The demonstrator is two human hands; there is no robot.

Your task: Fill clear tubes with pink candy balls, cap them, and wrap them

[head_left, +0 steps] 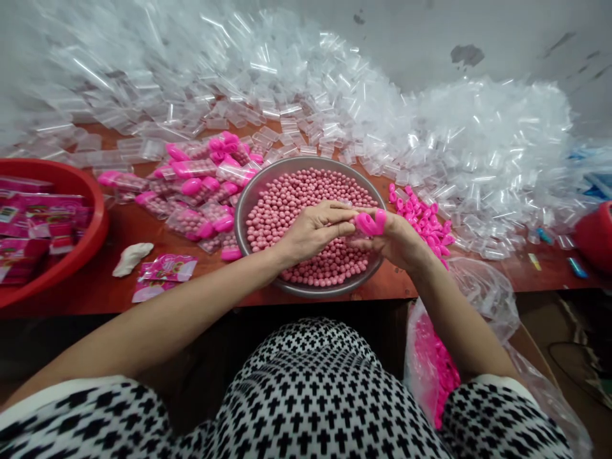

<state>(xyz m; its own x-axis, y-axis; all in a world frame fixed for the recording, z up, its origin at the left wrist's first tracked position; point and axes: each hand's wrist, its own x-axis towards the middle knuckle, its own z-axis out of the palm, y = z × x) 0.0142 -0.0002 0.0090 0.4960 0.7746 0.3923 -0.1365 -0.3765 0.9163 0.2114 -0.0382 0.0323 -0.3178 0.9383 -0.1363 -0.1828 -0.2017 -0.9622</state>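
Both hands meet over the right part of a metal bowl (240, 220) full of pink beads (287, 207). My left hand (310, 234) has its fingers closed around what seems to be a clear plastic tube, mostly hidden, with only glints of it showing. My right hand (401, 239) is closed with a bright pink plastic cap (367, 224) at its thumb, touching my left fingertips. To the right of the bowl lies a heap of loose pink caps (423, 220). On the left are several clear tubes filled with beads (194, 169), fitted with pink ends.
Clear empty tubes (306, 83) pile along the wall. A red basin (100, 223) with pink packets (43, 217) stands at left, near a crumpled white piece (132, 258) and loose packets (165, 274). A plastic bag of pink caps (430, 357) hangs by the table's front edge.
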